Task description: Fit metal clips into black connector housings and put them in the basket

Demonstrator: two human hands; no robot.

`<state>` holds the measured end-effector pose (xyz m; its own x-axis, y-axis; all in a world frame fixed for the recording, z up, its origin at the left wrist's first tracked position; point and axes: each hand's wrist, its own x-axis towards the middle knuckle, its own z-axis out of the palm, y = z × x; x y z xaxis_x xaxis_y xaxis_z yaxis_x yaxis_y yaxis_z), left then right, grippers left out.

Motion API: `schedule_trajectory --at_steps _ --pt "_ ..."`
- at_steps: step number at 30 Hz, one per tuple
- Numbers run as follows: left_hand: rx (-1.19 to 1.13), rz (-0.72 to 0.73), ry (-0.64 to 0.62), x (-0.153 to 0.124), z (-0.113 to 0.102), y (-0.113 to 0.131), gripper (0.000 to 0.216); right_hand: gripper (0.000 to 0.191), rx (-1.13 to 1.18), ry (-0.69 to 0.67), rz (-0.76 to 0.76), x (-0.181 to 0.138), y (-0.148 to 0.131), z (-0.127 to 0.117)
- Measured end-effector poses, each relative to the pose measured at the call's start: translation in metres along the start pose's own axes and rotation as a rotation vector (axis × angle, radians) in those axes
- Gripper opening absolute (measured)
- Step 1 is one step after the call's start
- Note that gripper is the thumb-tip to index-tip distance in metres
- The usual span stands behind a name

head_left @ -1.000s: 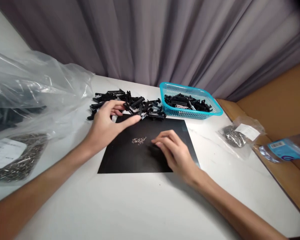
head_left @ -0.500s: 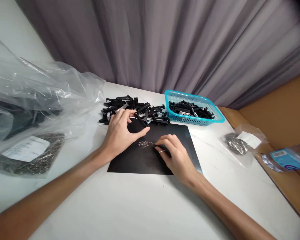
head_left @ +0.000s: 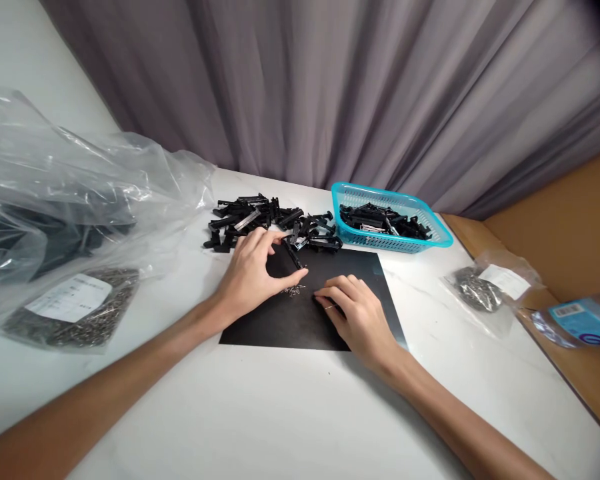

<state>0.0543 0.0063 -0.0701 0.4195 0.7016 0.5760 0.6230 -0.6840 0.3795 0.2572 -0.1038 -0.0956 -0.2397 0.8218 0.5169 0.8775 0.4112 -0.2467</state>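
My left hand is closed on a slim black plastic part, its thumb at the near end and its fingers at the far end. Under that thumb lies a small heap of tiny bent metal wire pieces on a black mat. To the right of the heap, my right hand rests over the mat with thumb and fingers pinched together. A thin shiny line shows by its fingers; what the fingertips hold is too small to make out.
Behind the mat lies a pile of black plastic parts. A blue basket holds more of them. Bags of metal pieces lie left and right. A large clear plastic bag stands at the left, a blue-labelled packet far right.
My left hand has closed on a black part from the front of the pile and drawn it nearer, over the mat. My right hand has shifted slightly away from the wire heap, still pinched.
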Motion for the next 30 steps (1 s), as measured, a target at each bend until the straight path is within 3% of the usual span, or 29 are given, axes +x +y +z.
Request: schedule_trajectory --at_steps 6,9,17,21,24,30 --pt "-0.137 0.151 -0.254 -0.002 -0.008 0.005 0.059 0.011 0.332 0.055 0.141 -0.001 0.005 -0.013" --pt "-0.173 0.215 -0.311 -0.005 -0.01 0.009 0.063 0.013 0.486 0.025 0.177 -0.001 0.004 -0.022" --pt "-0.182 0.316 -0.255 -0.01 -0.007 0.015 0.071 0.023 0.716 -0.026 0.376 -0.004 0.002 -0.025" --pt "-0.175 0.335 -0.222 -0.011 -0.007 0.017 0.071 0.011 0.723 -0.066 0.472 -0.003 0.006 -0.024" --pt "-0.176 0.337 -0.211 -0.011 -0.007 0.018 0.068 0.013 0.706 -0.085 0.439 -0.002 0.006 -0.027" --pt "-0.209 0.34 -0.217 -0.011 -0.007 0.02 0.064 0.009 0.721 0.012 0.315 -0.001 -0.004 -0.031"
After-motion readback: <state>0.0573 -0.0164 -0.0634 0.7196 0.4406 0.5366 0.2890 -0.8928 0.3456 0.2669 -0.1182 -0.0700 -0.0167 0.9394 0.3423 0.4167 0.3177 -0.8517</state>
